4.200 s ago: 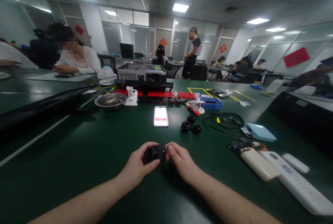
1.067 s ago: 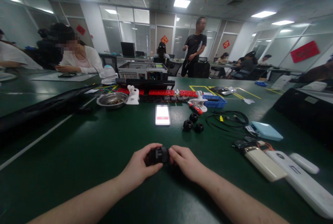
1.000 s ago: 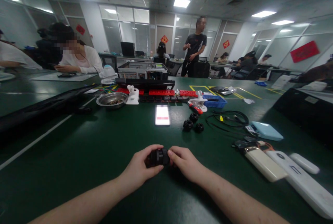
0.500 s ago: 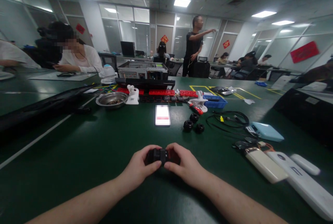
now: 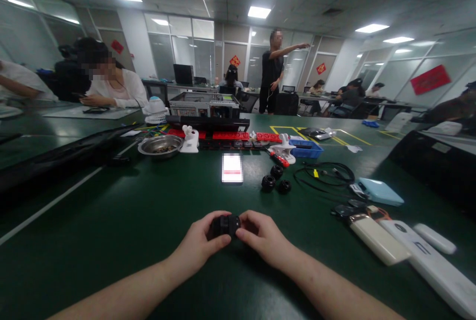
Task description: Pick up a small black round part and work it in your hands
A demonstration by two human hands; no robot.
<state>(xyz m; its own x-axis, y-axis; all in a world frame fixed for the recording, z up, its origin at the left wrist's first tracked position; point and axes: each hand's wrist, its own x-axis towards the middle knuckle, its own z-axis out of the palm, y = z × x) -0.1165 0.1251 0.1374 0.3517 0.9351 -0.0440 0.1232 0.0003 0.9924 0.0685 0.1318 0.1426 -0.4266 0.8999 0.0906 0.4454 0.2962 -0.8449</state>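
Between my hands, just above the green table, is a small black ribbed cylindrical part (image 5: 225, 225); its exact kind is unclear. My left hand (image 5: 200, 237) grips the left end, thumb in front and fingers curled behind. At the other end, the thumb and fingers of my right hand (image 5: 265, 233) close on the part's right side. Beyond the hands, three black round ribbed pieces (image 5: 268, 183) stand in a cluster on the table. A bright-screened phone (image 5: 232, 168) lies straight ahead.
A metal bowl (image 5: 160, 147) with small bits is at the left, beside a white stand (image 5: 191, 140). Further back are a red strip (image 5: 230, 136) and blue tray (image 5: 307, 149). Cables (image 5: 325, 175), a light-blue box (image 5: 381, 191) and a cream power bank (image 5: 379, 239) lie right.
The black part has turned slightly in my fingers, showing more of its right end. Both hands keep hold of it. The whole view has shifted a little.
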